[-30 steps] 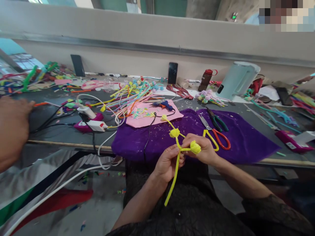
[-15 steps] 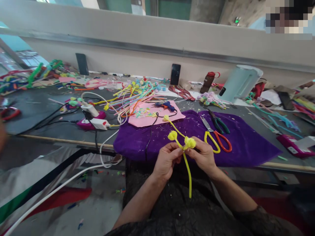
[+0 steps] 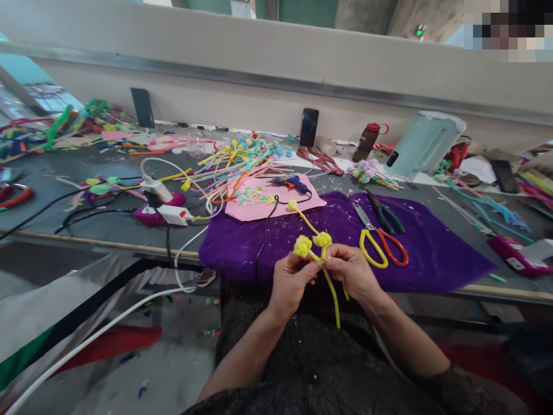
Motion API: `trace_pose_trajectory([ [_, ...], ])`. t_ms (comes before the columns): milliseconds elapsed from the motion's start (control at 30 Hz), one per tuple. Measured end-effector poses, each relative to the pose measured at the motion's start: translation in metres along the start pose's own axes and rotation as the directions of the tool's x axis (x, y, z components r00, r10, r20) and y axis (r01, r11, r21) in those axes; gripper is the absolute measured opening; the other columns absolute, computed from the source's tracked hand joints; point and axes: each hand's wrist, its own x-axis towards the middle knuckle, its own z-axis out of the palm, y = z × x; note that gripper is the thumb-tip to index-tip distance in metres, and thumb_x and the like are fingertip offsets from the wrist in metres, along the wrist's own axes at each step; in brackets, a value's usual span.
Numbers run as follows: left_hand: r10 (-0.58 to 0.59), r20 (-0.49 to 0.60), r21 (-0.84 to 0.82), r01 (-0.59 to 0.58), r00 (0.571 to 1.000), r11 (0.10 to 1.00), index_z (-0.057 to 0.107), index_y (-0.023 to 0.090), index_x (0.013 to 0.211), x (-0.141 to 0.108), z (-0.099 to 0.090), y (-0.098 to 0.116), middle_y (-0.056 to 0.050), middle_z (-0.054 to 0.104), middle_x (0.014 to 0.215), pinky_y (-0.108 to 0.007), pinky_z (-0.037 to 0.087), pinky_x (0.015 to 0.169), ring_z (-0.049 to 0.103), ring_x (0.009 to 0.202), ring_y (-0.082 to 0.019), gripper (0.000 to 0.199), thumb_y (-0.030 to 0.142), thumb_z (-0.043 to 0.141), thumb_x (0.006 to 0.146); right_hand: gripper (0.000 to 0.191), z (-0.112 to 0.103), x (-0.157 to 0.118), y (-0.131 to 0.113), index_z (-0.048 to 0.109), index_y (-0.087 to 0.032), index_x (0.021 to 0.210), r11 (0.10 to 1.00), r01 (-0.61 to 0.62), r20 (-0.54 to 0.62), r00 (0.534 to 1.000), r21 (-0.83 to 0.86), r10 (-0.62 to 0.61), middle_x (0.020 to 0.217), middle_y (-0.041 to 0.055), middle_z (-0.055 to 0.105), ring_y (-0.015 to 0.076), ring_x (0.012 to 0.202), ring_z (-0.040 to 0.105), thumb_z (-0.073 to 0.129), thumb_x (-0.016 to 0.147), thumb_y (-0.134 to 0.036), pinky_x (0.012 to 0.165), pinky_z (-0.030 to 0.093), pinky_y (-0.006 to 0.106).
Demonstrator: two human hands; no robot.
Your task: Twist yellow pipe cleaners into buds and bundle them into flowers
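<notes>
Yellow pipe-cleaner flowers [image 3: 322,238] with fuzzy heads are pinched between my two hands above the front edge of a purple cloth [image 3: 242,248]. My left hand [image 3: 292,282] closes thumb and fingers on the stem just below the left flower head. From the other side, my right hand [image 3: 352,270] pinches where the stems meet; two stem ends hang below. Another yellow flower stem [image 3: 307,219] reaches up over the cloth, its lower end hidden behind the heads. Scissors [image 3: 375,239] with one yellow and one red handle lie right of my hands, beside dark-handled pliers [image 3: 386,214].
A glue gun [image 3: 291,184] rests on pink paper [image 3: 239,212]. Behind lies a pile of coloured pipe cleaners [image 3: 242,164]. A phone [image 3: 309,128], a brown bottle [image 3: 365,141] and a pale blue kettle [image 3: 427,144] stand along the back. Power strips [image 3: 158,208] and cables lie left.
The flower head by my right hand has moved left and turned upright; the left head has dropped slightly. A second stem end now shows below my right hand.
</notes>
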Motion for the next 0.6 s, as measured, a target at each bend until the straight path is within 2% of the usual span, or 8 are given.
trace_pose_trajectory([
  [133, 0.047, -0.042, 0.082, -0.043, 0.998, 0.996, 0.067, 0.015, 0.07, -0.001, 0.001, -0.001, 0.002, 0.059, 0.058, -0.019, 0.041, 0.045, 0.048, 0.047, -0.008, 0.01, 0.023, 0.072, 0.065, 0.018, 0.003, 0.001, 0.004, 0.059, -0.015, 0.064, 0.995, -0.061, -0.016, 0.998, 0.081, 0.062, 0.049, -0.0056, 0.044, 0.0035, 0.04, 0.027, 0.072, 0.064, -0.027, 0.039, 0.015, 0.019],
  [333, 0.191, -0.101, 0.223, -0.165, 0.976, 0.961, 0.069, 0.018, 0.07, 0.001, -0.004, -0.004, 0.0, 0.061, 0.061, -0.021, 0.043, 0.054, 0.053, 0.057, -0.012, 0.009, 0.022, 0.073, 0.063, 0.021, 0.011, 0.004, 0.009, 0.058, -0.014, 0.064, 0.987, -0.082, -0.036, 0.995, 0.136, 0.088, 0.047, -0.0069, 0.04, 0.0029, 0.04, 0.025, 0.072, 0.062, -0.029, 0.039, 0.015, 0.019],
  [600, 0.295, -0.072, 0.338, -0.255, 0.953, 0.906, 0.068, 0.018, 0.069, 0.001, -0.009, -0.008, 0.0, 0.06, 0.065, -0.022, 0.043, 0.061, 0.051, 0.06, -0.012, 0.006, 0.022, 0.071, 0.066, 0.025, 0.015, 0.003, 0.01, 0.057, -0.014, 0.063, 0.982, -0.058, -0.005, 0.998, 0.181, 0.06, 0.046, -0.0066, 0.04, 0.003, 0.039, 0.026, 0.071, 0.066, -0.034, 0.038, 0.014, 0.019],
])
